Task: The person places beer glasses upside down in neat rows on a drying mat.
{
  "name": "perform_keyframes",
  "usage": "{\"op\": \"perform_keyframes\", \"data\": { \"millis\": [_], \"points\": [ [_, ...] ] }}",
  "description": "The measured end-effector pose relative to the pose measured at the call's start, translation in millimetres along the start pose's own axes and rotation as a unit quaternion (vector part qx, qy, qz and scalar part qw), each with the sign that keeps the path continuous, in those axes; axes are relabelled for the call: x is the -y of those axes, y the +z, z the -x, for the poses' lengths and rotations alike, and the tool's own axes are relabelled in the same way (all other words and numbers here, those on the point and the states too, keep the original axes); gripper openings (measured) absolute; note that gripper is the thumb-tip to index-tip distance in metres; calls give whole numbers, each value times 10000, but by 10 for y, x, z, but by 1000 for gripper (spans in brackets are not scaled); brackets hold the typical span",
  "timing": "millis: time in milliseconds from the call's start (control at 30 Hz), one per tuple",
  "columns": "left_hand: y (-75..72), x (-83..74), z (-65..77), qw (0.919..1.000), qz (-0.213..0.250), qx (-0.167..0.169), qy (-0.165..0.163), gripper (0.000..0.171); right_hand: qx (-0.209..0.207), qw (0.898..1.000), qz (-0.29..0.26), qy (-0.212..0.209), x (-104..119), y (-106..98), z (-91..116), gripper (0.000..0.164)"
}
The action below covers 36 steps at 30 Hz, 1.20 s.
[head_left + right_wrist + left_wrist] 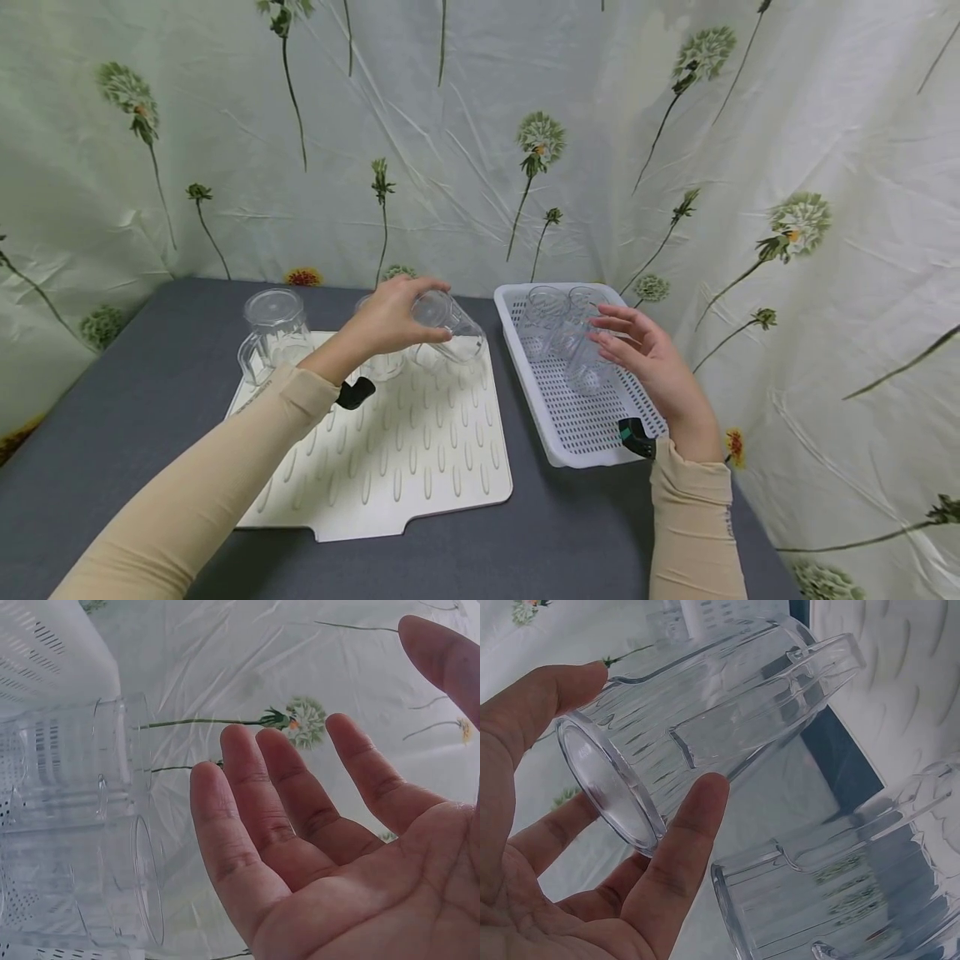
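My left hand (393,318) grips a clear glass mug (453,329) by its base end, thumb on one side and fingers on the other. The mug tilts over the back right of a white ribbed drying tray (405,475). In the left wrist view, the base of the mug (705,712) faces my palm and its handle runs along the near side. Another clear mug (840,900) is just beside it. My right hand (651,367) hovers with loose fingers over the right side of a white basket (536,408), beside several clear glasses (588,371), holding nothing.
A clear mug (276,321) with its handle to the left stands upside down at the tray's back left. One more glass (384,365) sits partly behind my left hand. A flower-printed cloth (450,150) hangs behind the dark grey table (525,542).
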<state>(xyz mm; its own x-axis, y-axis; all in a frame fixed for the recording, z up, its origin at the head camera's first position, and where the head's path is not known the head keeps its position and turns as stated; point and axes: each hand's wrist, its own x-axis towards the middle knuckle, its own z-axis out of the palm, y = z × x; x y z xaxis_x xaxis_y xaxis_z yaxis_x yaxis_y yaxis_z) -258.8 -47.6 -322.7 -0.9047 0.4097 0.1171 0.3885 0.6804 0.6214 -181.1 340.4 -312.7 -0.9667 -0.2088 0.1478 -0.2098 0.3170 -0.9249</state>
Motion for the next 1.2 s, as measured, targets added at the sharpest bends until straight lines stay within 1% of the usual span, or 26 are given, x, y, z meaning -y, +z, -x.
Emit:
{"op": "perform_keyframes", "data": {
  "millis": [100, 233, 367, 500, 767, 1000, 1200],
  "points": [
    [2, 0, -22, 10000, -53, 3, -1, 74, 20, 9999, 86, 80, -2, -24, -2, 43],
    [9, 3, -52, 9999, -57, 14, -98, 74, 49, 9995, 281, 133, 6, -59, -3, 44],
    [11, -7, -72, 9998, -75, 50, -172, 74, 24, 9988, 443, 189, 33, -93, -6, 45],
    [9, -19, -91, 9997, -107, 80, -199, 74, -27, 9976, 609, 340, 69, -123, -9, 49],
    [22, 6, -145, 9995, -223, 153, -163, 72, -120, 9910, 1165, 647, 122, -201, -8, 64],
    [44, 8, -192, 9991, -328, 184, -174, 71, -85, 9867, 1457, 720, 114, -281, -25, 69],
    [49, -30, -244, 9988, -396, 277, -123, 72, -64, 9836, 1605, 823, 89, -357, -71, 71]
  ]
}}
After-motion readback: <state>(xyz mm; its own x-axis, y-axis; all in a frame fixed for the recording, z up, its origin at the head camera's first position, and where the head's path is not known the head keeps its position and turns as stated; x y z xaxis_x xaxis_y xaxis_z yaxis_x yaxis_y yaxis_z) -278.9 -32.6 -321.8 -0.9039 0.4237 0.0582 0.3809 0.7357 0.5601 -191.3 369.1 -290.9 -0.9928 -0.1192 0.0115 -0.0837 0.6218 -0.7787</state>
